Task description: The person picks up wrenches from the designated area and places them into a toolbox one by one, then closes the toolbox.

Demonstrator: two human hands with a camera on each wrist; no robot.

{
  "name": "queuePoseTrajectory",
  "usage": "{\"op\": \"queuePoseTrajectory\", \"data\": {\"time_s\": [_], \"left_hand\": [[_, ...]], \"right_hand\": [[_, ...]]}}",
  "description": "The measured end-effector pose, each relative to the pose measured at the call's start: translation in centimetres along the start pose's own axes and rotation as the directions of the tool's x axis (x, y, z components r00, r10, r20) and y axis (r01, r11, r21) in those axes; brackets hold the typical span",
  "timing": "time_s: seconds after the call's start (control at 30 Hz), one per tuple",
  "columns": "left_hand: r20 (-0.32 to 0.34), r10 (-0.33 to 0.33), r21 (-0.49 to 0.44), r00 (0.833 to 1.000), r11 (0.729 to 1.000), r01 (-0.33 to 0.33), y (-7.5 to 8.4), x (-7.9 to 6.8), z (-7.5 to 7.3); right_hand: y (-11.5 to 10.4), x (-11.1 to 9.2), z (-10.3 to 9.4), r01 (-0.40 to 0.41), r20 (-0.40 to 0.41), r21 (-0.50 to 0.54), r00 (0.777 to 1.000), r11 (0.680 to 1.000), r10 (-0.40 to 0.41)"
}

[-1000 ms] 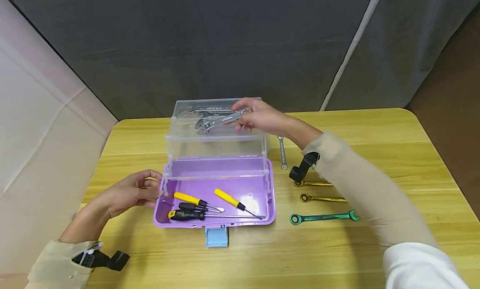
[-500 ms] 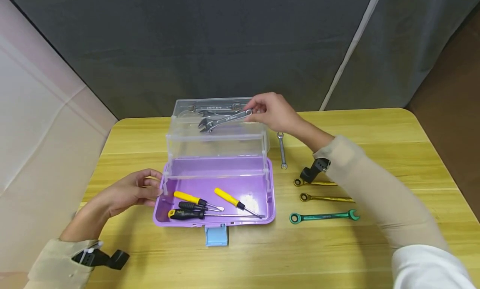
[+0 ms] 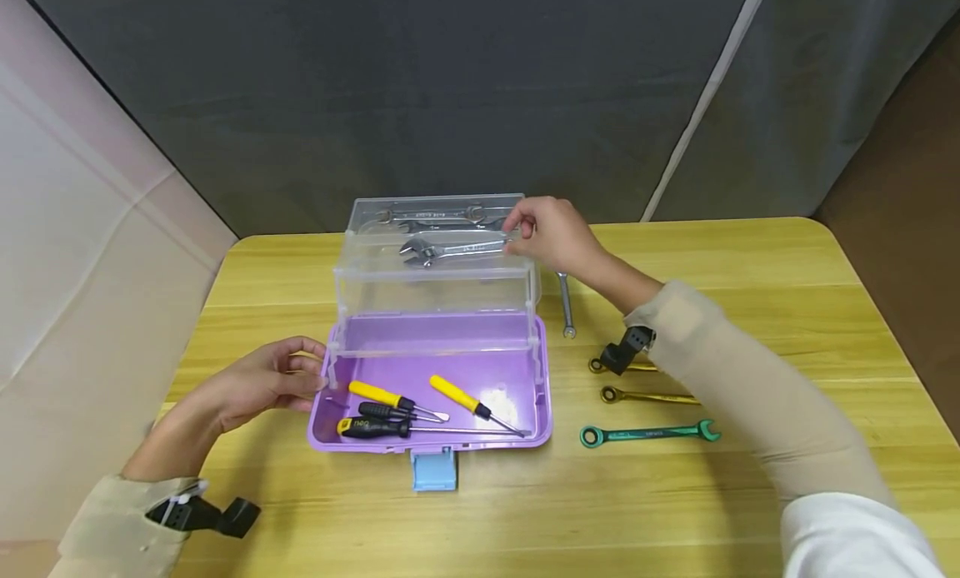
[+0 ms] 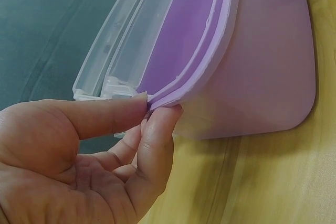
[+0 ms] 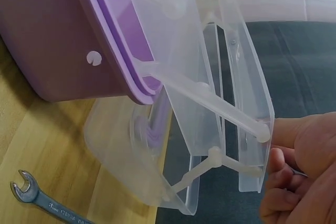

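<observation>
My left hand [image 4: 79,161] pinches the left rim of the open purple toolbox [image 4: 262,51] between thumb and fingers. At the top right, my right hand [image 3: 558,238] holds the handle end of a silver adjustable wrench [image 3: 465,250], low over the clear upper tray [image 3: 435,272]. That end is covered by the fingertips. Behind it in the clear trays lie a silver open-end wrench [image 3: 431,216] and another silver wrench [image 3: 442,226]. In the right wrist view the fingers [image 5: 286,182] are curled beside the tray's end wall, and the wrench is hidden.
Yellow-handled screwdrivers [image 3: 378,395] and black-handled ones [image 3: 375,429] lie in the purple base. A blue latch [image 3: 433,471] hangs at its front. Right of the box are a silver wrench [image 3: 567,307], gold wrenches [image 3: 648,396] and a green wrench [image 3: 648,434]. A dark curtain [image 3: 450,103] stands behind.
My right hand drew the adjustable wrench to the right, then lowered it; the wrench swung from slanted to nearly level over the tray. My left hand stayed on the rim.
</observation>
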State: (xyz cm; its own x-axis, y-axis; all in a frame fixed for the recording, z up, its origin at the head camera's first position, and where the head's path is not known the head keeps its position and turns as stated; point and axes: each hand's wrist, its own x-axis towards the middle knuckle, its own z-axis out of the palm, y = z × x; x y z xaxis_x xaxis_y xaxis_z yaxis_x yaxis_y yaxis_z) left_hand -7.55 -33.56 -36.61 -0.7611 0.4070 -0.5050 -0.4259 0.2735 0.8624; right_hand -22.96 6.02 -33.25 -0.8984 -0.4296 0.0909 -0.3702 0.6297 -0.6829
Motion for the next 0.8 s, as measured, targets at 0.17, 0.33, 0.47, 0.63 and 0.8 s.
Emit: {"op": "queuePoseTrajectory", "data": {"time_s": [0.17,0.33,0.47,0.63,0.8], "left_hand": [[0.001,0.0,-0.001,1.0,1.0,0.0,0.0,0.1,0.0],[0.006,0.006,-0.009,1.0,1.0,-0.006,-0.3,0.2,0.1],[0.003,0.008,-0.007,1.0,1.0,-0.008,-0.3,0.3,0.1],[0.001,0.007,0.006,1.0,1.0,-0.007,-0.2,0.2,0.1],[0.003,0.006,0.012,1.0,1.0,-0.006,-0.1,0.0,0.1]], "right_hand": [[0.3,-0.2,0.0,0.019,-0.017,0.04,1.0,0.999,-0.019],[0.7,-1.3,-0.4,0.023,-0.048,0.104,0.999,0.994,-0.018],[1.4,-2.7,-0.9,0.001,-0.07,0.096,0.998,0.995,0.005],[3.1,-4.7,-1.0,-0.002,-0.082,0.053,0.997,0.999,0.006],[4.6,-6.5,-0.7,-0.04,-0.08,0.024,0.996,0.999,0.041]]}}
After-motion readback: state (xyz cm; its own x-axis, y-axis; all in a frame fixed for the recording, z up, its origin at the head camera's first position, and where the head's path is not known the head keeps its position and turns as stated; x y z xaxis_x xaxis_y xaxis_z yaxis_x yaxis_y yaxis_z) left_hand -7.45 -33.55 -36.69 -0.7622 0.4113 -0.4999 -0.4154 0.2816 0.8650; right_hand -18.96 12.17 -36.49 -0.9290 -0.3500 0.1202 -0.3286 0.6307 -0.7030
